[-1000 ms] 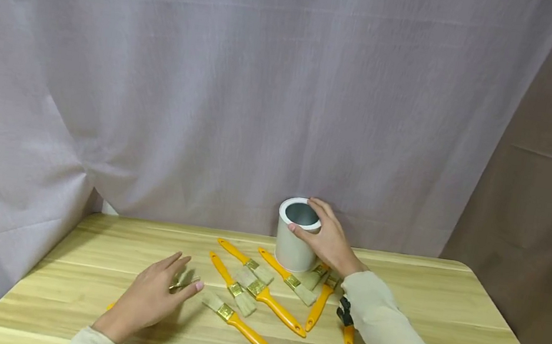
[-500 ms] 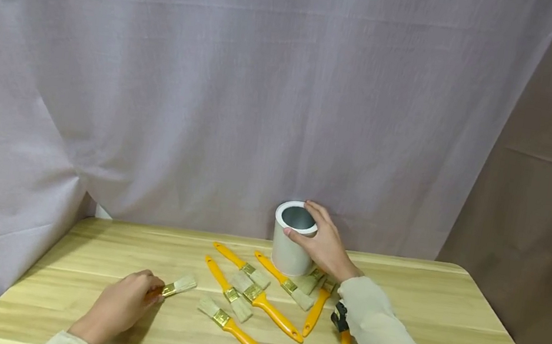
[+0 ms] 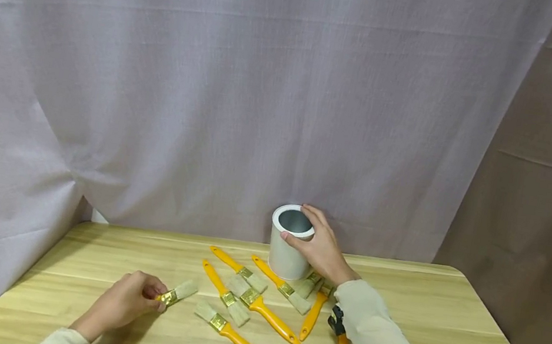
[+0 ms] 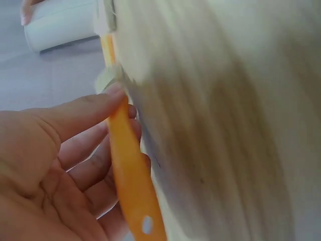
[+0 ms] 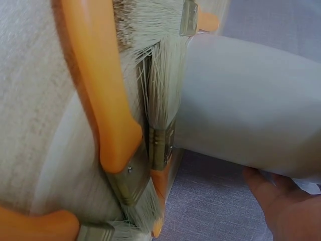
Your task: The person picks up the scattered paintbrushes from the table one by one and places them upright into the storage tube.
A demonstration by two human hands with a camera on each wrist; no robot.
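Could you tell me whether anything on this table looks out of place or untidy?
The paintbrushes lie scattered at mixed angles, some overlapping, beside the upright tin. Two are wedged against its base. Nothing looks spilled or damaged.

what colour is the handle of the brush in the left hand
Orange, with a gold ferrule; the brush handle shows best in the left wrist view.
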